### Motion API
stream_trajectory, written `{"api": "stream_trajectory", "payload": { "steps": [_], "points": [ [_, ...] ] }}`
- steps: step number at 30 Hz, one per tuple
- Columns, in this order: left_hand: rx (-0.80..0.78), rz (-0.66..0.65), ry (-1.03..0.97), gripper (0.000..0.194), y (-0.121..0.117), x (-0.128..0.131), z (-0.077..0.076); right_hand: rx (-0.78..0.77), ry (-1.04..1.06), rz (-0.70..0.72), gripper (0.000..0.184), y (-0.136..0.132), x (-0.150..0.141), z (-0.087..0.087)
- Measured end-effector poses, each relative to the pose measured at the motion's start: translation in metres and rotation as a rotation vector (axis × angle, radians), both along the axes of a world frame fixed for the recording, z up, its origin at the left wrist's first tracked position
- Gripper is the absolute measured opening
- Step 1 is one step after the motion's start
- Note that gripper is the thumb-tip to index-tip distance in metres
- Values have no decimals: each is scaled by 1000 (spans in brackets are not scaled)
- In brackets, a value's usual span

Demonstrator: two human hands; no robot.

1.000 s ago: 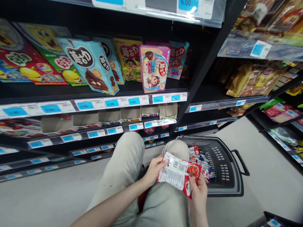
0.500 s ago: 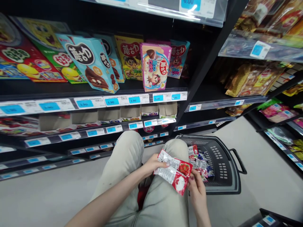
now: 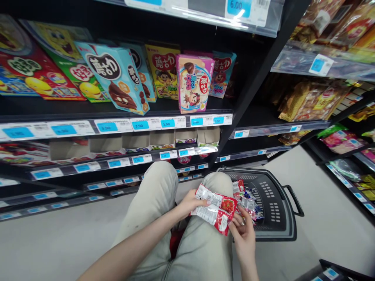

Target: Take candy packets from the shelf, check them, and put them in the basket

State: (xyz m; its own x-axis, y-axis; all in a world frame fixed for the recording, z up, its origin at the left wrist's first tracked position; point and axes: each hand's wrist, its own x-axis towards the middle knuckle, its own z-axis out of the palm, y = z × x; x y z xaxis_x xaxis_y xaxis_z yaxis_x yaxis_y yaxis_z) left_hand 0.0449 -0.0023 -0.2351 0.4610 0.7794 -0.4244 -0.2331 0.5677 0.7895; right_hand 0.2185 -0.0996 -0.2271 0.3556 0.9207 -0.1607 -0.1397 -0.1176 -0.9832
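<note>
Left hand (image 3: pixel 189 204) pinches the red-and-white packet (image 3: pixel 215 208) at its 9 o'clock end; right hand (image 3: pixel 243 232) curls at its 4 o'clock edge, grip unclear; basket (image 3: pixel 288 212) at 3 o'clock

upper price tag (image 3: pixel 247 11): 6.00 | middle-shelf tags (image 3: pixel 168 123): 3.90 | lower tags (image 3: pixel 168 155): 3.50 | blue box (image 3: pixel 117 80): 蘑古力

A: Head view, one entry. From where is it taken?
B: From the wearer's head, above the knees (image 3: pixel 161 175); directed forward and steeply downward.
A: Nearest matter?
B: Left hand (image 3: pixel 190 203) and right hand (image 3: pixel 243 231), shown from above at close range, below centre.
A: Beyond?
B: Snack shelf (image 3: pixel 58 110), faced at short range across upper left; upright post (image 3: pixel 261 72) shown aslant. Basket (image 3: pixel 285 203) looked down into, at right. Side shelving (image 3: pixel 345 183) caught farther off, at right edge.
</note>
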Motion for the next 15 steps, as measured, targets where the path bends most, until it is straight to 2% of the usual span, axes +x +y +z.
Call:
{"api": "stream_trajectory", "payload": {
  "steps": [15],
  "points": [
    [44,-70,-10,36,1,0,-2,-93,-270,-134,31,4,0,0]
  ]
}}
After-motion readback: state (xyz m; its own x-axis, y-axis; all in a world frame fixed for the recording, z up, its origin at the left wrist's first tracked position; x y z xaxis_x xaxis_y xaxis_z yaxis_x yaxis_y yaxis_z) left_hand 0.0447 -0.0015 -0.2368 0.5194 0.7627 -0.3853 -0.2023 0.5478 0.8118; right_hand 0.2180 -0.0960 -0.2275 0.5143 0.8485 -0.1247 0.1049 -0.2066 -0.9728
